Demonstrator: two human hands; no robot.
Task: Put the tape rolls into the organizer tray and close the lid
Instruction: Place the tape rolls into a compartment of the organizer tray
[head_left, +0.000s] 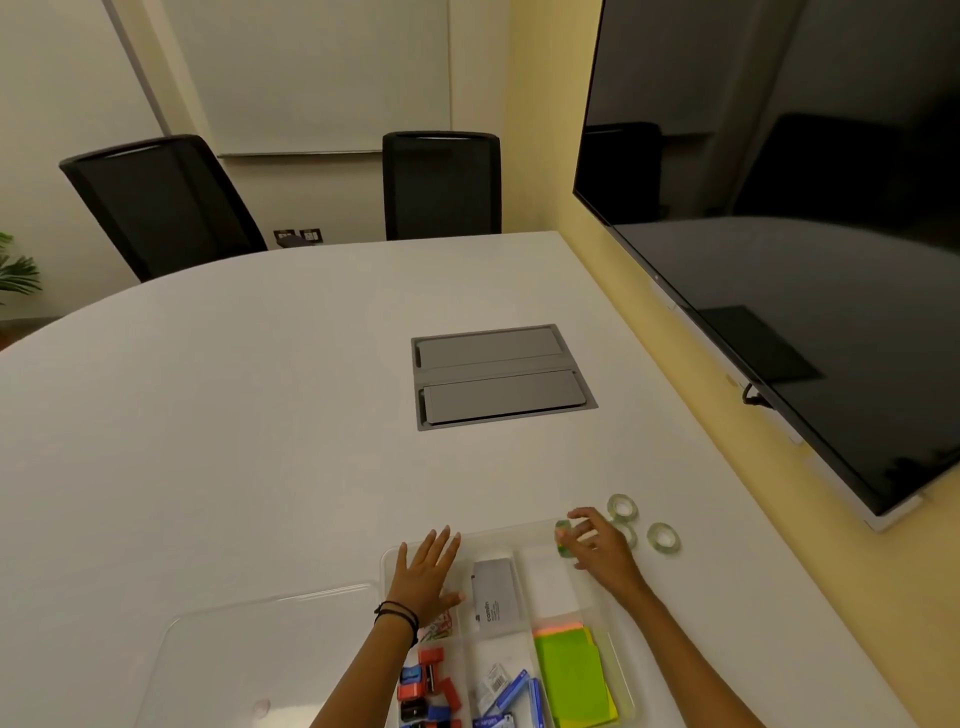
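Note:
A clear organizer tray (621, 670) with several compartments lies at the table's near edge. Its clear lid (244, 660) lies flat on the table to the left. My right hand (597, 545) holds a greenish tape roll (562, 539) over the tray's far right compartment. Two more clear tape rolls lie on the table just right of the tray, one (623, 506) farther off and one (663, 538) nearer; a third (629, 536) shows partly behind my right hand. My left hand (426, 571) rests flat, fingers spread, on the tray's far left corner.
The tray holds a grey box (496, 597), green sticky notes (571, 675), red and blue stamps (428, 686) and blue packets (511, 696). A grey cable hatch (501, 376) sits mid-table. A large dark screen (810, 234) hangs on the right wall. Two black chairs stand beyond the table.

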